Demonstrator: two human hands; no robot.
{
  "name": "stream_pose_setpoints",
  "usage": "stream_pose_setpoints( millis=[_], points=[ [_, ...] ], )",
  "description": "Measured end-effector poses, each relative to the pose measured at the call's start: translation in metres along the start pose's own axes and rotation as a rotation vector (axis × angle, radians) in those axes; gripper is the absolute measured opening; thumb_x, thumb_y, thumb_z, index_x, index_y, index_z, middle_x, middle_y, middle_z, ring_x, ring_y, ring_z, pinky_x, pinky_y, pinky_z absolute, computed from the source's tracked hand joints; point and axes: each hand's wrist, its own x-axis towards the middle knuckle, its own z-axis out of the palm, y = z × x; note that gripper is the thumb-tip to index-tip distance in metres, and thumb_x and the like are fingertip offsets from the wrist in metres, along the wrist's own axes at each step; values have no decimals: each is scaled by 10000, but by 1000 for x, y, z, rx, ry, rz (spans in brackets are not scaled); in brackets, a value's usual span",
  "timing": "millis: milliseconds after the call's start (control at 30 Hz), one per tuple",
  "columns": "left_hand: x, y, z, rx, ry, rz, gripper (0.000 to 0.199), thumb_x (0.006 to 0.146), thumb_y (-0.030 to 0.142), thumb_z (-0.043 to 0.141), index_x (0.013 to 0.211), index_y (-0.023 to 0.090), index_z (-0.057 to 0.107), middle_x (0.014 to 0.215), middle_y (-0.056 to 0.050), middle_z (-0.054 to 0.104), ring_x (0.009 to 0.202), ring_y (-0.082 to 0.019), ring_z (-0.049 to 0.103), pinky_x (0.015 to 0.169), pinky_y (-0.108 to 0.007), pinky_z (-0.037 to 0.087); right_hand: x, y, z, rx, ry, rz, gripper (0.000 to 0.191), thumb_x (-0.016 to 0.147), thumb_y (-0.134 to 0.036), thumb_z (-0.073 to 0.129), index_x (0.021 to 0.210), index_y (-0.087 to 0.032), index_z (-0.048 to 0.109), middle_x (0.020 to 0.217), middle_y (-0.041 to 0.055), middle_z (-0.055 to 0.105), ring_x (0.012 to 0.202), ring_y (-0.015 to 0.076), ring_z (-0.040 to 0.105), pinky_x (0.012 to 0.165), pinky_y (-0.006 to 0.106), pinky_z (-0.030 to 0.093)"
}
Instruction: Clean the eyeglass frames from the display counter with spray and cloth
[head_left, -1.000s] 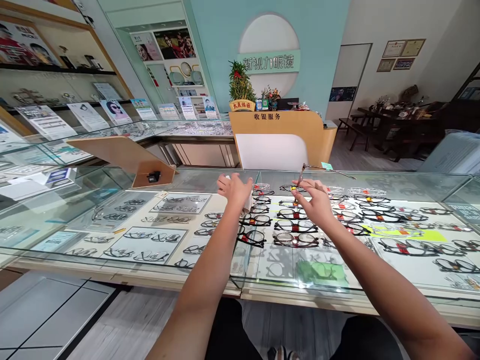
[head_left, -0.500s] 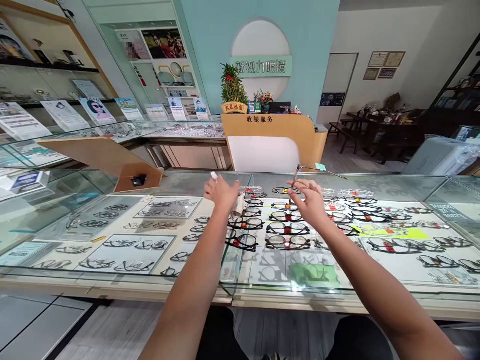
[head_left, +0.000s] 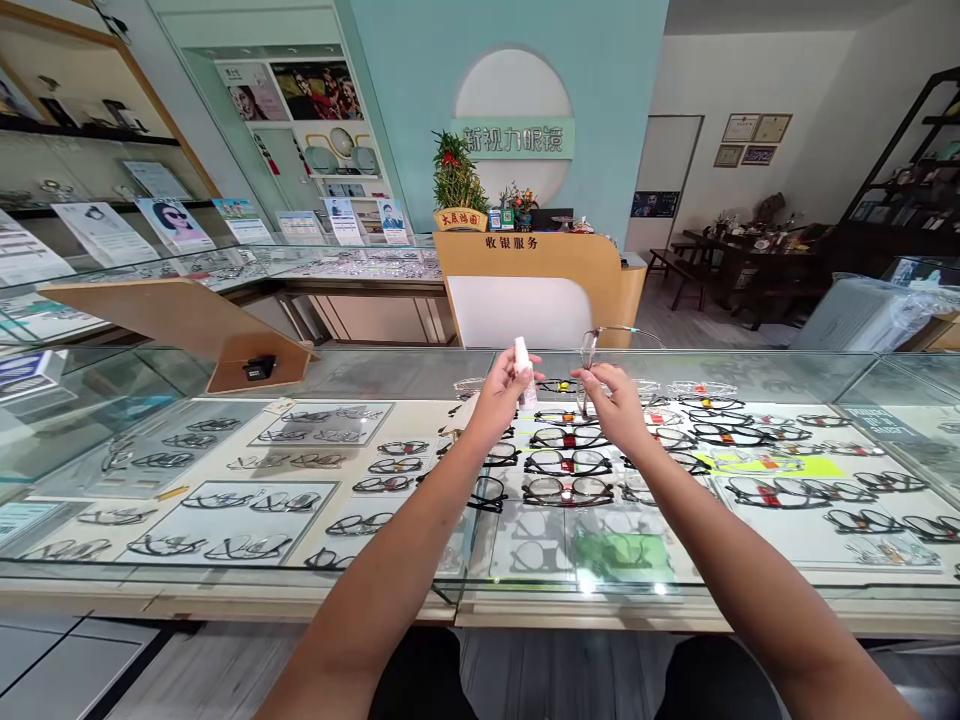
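Observation:
My left hand (head_left: 499,390) is closed round a small white spray bottle (head_left: 524,368), held upright with its cap pointing up. A pair of thin-framed glasses (head_left: 587,350) is pinched in my right hand (head_left: 611,400), with one temple stretching out to the right. Both hands are raised above the glass display counter (head_left: 375,372), close together, the bottle just left of the glasses and apart from them. Below them, rows of dark-framed glasses (head_left: 568,463) lie inside the case. My left forearm hides part of the display.
On the counter at left stands a tilted wooden-backed mirror or board (head_left: 180,320). Printed cards (head_left: 176,225) line the side counter. Past the case is a wooden cashier desk (head_left: 622,290) with a plant (head_left: 457,175). A plastic-wrapped box (head_left: 870,312) is at right.
My left hand has moved right, towards the glasses, and the white bottle now stands upright in it. The glasses have turned in my right hand, showing their lenses more. The view has shifted slightly.

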Motion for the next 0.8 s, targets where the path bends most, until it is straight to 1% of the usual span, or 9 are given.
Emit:
stream_pose_setpoints(
  millis=[67,133,200,300,367,433,533,633,800],
  points=[
    [-2,1,2,-134,-66,-121,648,896,620,774,1387,291,509,1247,-105,711,1040,-228,741,859,-366,597,0,-1,0,4,-12,13,434,1116,-492,451,1071,-257,814,962,66,768,993,270,673,945,430,496],
    [-4,4,3,-261,-117,-226,695,870,659,798,1379,333,455,1164,-65,713,1030,-229,743,869,-403,611,-1,-2,1,25,-20,18,454,1117,-502,434,1073,-257,813,960,69,756,992,273,666,929,425,507],
    [-6,7,4,-340,-154,-301,742,843,680,823,1383,382,412,1108,-28,693,996,-217,732,840,-412,619,-1,-2,1,53,-25,20,456,1113,-507,437,1075,-256,816,952,68,747,994,276,662,927,425,509],
    [-7,13,5,-395,-159,-346,747,819,666,854,1374,418,419,1059,-13,664,911,-200,698,738,-368,605,-1,-2,2,88,-32,32,447,1104,-512,452,1086,-263,823,942,63,738,1000,278,657,933,430,506],
    [-6,16,4,-439,-146,-366,647,834,673,827,1300,370,496,990,-23,645,847,-202,670,665,-341,575,-1,-2,2,110,-34,49,436,1095,-516,471,1081,-267,829,944,61,739,1019,280,655,952,435,503],
    [-5,19,2,-495,-153,-401,567,857,759,729,1142,289,588,905,-46,624,800,-216,649,631,-352,562,-2,-3,1,137,-43,78,418,1075,-520,510,1035,-268,841,929,57,741,1016,280,655,942,431,504],
    [-3,22,-1,-533,-168,-425,631,870,861,590,924,233,631,823,-68,605,753,-228,629,633,-387,577,-3,-4,0,179,-80,126,391,1043,-519,568,941,-272,854,858,44,732,951,270,642,893,416,501],
    [-2,22,-1,-442,-126,-376,586,885,815,574,842,232,615,789,-56,592,734,-216,621,655,-386,595,-3,-8,1,223,-124,141,362,1029,-487,588,911,-280,860,853,36,740,937,262,630,906,416,481],
    [-4,17,6,78,23,-117,494,910,701,480,819,231,597,808,-50,619,757,-204,622,702,-352,559,-5,-14,3,290,-193,178,343,1013,-448,597,894,-273,867,864,37,741,935,259,634,907,413,455]
  ],
)
